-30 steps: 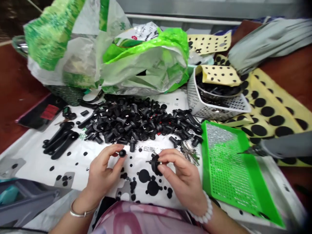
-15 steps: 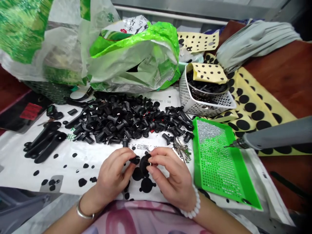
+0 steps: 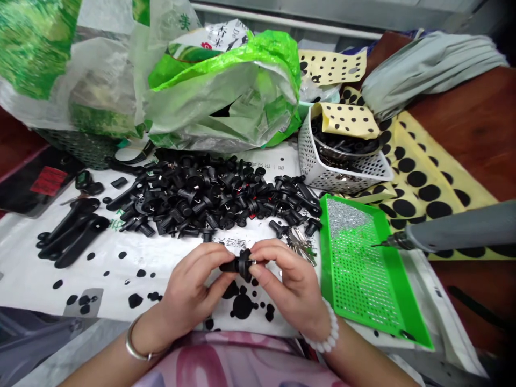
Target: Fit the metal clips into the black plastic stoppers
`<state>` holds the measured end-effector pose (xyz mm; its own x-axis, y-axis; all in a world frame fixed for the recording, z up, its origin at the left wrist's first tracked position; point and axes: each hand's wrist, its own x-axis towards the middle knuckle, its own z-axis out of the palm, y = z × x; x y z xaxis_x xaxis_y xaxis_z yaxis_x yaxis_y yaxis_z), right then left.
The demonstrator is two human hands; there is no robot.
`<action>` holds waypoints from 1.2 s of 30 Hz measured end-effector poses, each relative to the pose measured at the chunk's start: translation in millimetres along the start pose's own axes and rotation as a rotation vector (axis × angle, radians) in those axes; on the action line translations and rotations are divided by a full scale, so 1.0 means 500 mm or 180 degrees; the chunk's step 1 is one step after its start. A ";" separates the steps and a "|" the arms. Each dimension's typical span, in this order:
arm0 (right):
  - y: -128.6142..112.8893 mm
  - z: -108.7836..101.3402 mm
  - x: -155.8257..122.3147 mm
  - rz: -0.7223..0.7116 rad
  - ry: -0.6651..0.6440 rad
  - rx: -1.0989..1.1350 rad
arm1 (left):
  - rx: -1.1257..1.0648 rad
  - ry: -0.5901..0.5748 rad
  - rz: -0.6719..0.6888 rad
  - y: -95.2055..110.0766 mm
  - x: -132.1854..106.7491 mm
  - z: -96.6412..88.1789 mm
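Note:
My left hand [image 3: 197,279] pinches a small black cylindrical part [image 3: 229,265] between thumb and fingers. A black round disc-shaped part [image 3: 244,265] meets its end, and my right hand [image 3: 288,285] grips that disc at its right side, where a small bit of metal shows. The two parts touch in line, above the white sheet [image 3: 173,252]. Beyond my hands lies a heap of black plastic parts [image 3: 193,193], some with thin metal hooks. Several flat metal pieces [image 3: 300,244] lie just past my right hand.
A green perforated tray [image 3: 363,269] with small silvery pieces stands at the right. Above it juts a grey powered screwdriver [image 3: 451,228]. Behind are a white basket [image 3: 342,174] and green-white plastic bags [image 3: 226,107]. Long black handles [image 3: 80,236] lie at the left; black dots are scattered nearby.
The black cylindrical part and the disc part, apart half a second ago, now touch end to end. My hands have come closer together.

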<state>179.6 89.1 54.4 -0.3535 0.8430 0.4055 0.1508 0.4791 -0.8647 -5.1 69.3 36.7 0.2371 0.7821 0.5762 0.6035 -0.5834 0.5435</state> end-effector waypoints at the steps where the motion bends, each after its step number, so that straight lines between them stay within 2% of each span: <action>1: 0.002 -0.001 -0.001 0.0019 0.0007 -0.0031 | -0.0165 -0.0001 -0.0102 -0.001 0.000 0.002; 4: 0.005 -0.007 -0.005 -0.0110 -0.0101 -0.0334 | -0.0534 -0.0141 -0.0445 -0.006 -0.003 0.007; 6: 0.003 -0.014 -0.005 -0.0335 -0.0370 -0.0677 | -0.0620 -0.0307 -0.0597 -0.008 -0.008 0.008; 9: -0.002 -0.025 0.000 -0.0741 -0.0802 -0.1252 | -0.0670 -0.0414 -0.0586 -0.009 -0.012 0.009; 12: -0.003 -0.026 0.006 -0.0932 -0.0860 -0.1504 | -0.0758 -0.0361 -0.0415 -0.009 -0.013 0.009; 16: 0.003 -0.013 0.001 -0.0760 -0.0670 -0.1447 | -0.0778 -0.0326 -0.0270 -0.006 -0.012 0.013; 21: 0.005 -0.014 -0.006 -0.0535 -0.0458 -0.1557 | -0.0858 -0.0262 -0.0404 -0.002 -0.009 0.022; 26: -0.003 -0.036 -0.001 -0.0943 -0.1049 -0.1951 | -0.0978 -0.0358 -0.0656 -0.003 -0.008 0.024; 28: -0.001 -0.039 0.002 -0.0789 -0.1135 -0.2114 | -0.0985 -0.0455 -0.0663 -0.003 -0.010 0.026; 31: 0.003 -0.037 0.002 -0.0390 -0.1033 -0.2002 | -0.0968 -0.0504 -0.0631 -0.001 -0.013 0.031; 34: 0.004 -0.032 -0.003 -0.0470 -0.1018 -0.1895 | -0.0975 -0.0434 -0.0647 -0.002 -0.016 0.033; 36: 0.003 -0.028 -0.008 -0.0312 -0.1065 -0.1942 | -0.0888 -0.0438 -0.0570 -0.003 -0.017 0.034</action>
<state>194.5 89.9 55.4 -0.6423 0.7153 0.2753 0.5602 0.6833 -0.4682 4.8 67.2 20.6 0.2583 0.8884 0.3795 0.4182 -0.4569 0.7851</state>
